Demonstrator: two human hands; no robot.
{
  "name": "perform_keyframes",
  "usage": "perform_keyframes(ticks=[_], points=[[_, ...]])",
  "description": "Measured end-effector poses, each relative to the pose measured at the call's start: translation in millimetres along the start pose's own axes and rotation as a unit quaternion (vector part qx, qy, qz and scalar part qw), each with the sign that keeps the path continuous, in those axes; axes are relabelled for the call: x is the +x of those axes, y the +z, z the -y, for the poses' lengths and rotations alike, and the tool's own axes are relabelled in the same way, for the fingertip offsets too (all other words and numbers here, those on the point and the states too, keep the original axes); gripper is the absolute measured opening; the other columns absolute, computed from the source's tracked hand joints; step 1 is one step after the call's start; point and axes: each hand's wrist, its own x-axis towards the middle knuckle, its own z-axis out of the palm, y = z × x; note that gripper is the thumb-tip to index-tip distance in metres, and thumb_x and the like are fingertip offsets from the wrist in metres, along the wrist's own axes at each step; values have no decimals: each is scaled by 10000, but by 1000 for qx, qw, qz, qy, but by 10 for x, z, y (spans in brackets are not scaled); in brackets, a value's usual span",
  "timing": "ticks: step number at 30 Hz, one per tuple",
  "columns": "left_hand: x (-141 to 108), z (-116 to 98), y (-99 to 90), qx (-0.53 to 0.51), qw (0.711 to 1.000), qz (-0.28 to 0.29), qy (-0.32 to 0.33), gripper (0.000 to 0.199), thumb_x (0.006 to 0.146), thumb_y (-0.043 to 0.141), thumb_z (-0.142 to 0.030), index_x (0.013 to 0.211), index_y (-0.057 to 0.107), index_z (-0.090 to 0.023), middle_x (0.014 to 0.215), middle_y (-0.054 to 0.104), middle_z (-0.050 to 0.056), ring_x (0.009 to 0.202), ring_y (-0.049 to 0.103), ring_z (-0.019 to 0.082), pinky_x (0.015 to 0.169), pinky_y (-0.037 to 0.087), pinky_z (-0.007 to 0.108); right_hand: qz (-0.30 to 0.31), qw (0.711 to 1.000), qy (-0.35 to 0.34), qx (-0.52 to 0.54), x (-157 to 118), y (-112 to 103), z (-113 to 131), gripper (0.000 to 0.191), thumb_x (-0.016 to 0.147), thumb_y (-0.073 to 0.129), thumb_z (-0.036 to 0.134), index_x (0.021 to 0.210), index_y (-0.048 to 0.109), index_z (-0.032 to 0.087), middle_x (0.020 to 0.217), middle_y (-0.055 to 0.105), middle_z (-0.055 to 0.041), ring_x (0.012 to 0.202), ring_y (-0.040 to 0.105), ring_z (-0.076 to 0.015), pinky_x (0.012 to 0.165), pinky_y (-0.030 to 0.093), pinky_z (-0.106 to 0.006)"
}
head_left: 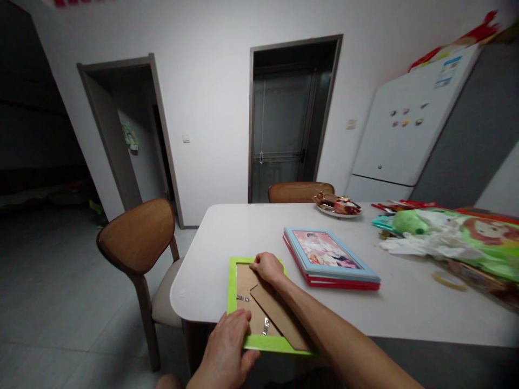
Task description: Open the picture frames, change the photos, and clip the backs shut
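Green photo frame (232, 283), brown back up, pokes past the table (198, 259) edge, room leftward; left hand (230, 337) holds it, right hand (268, 267) touches, grip hard to tell.

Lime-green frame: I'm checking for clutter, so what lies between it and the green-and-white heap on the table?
In the head view: a stack of picture frames, light blue on top, then a bare strip of tabletop before the green-and-white heap.

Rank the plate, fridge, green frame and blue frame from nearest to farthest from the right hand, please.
1. Green frame, under the right hand.
2. Blue frame, right of the hand.
3. Plate, farther back, right.
4. Fridge, background, far right.
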Motion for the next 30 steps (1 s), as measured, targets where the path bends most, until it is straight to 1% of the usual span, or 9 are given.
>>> perform_keyframes(ticks=[6,11,14,19,23,25,26,28,30], points=[[-8,-49,40,8,1000,-2,5,524,663,537,-204,1168,423,-121,1248,445,123,1157,386,230,999,277,398,5,1000,11,22,46,40,-38,181,620,583,367,685,643,209,735,658,-44,669,576,-157,515,335,-221],[-28,-35,32,9,1000,-10,3,522,664,525,-198,1167,423,-104,1223,469,135,1148,396,233,996,282,400,-12,999,22,45,68,51,-6,129,609,581,258,687,637,172,772,652,-90,718,575,-181,551,342,-231],[-27,-46,9,11,1000,-8,5,536,654,523,-186,1172,416,-99,1219,471,140,1143,403,233,997,278,400,-26,997,15,76,39,21,21,110,606,582,247,654,629,160,725,649,-89,695,569,-171,554,341,-226],[89,-232,107,25,999,-4,28,511,577,584,-192,1078,496,-152,1257,436,115,1181,342,275,1013,175,487,-44,983,-36,174,-66,-134,-42,237,678,508,360,609,607,156,620,628,-47,607,544,-140,549,357,-225],[209,-301,190,16,999,12,36,473,583,489,-75,1053,504,-122,1285,393,140,1196,321,265,1002,213,464,-74,963,-55,253,-248,-348,-313,294,725,414,370,710,598,142,709,628,-53,650,546,-143,581,387,-236],[222,-261,136,-22,999,-12,37,508,548,459,-31,1046,496,-123,1278,402,140,1191,330,258,999,225,455,-95,936,-26,338,-389,-433,-466,302,723,412,382,757,584,137,739,619,-58,642,543,-139,572,397,-241],[219,-242,82,-56,997,-36,44,505,538,458,-26,1029,498,-135,1276,407,133,1190,331,256,998,228,452,-104,909,-1,403,-475,-457,-518,293,712,434,386,777,576,139,738,612,-54,623,539,-132,559,400,-240],[216,-244,-56,-160,980,-103,52,383,574,466,-46,932,517,-170,1260,429,111,1178,349,247,988,247,434,-93,831,57,545,-680,-459,-537,269,667,518,382,791,559,147,692,593,-33,552,518,-109,511,390,-226],[233,-334,-194,-301,937,-175,37,207,663,477,-115,851,509,-193,1227,461,90,1157,379,236,963,287,403,-20,760,100,642,-905,-408,-421,280,627,586,384,785,545,156,624,574,-8,484,493,-89,464,368,-210]])
